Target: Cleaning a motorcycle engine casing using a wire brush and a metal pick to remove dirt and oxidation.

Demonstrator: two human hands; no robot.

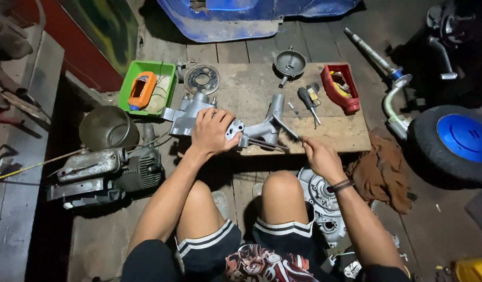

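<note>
The left hand presses flat on the grey metal casting lying on the wooden board, while the right hand closes around a thin brush, so it is best to keep the casting steady and stroke lightly.

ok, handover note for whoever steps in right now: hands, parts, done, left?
Left hand presses down on the grey metal casing on the wooden board.
Right hand holds a thin brush with its tip at the casing's right end.
Screwdriver, red tray and green tray sit further back on the board.
Done: casing laid out and held.
Left: cannot tell how much brushing remains.
</note>
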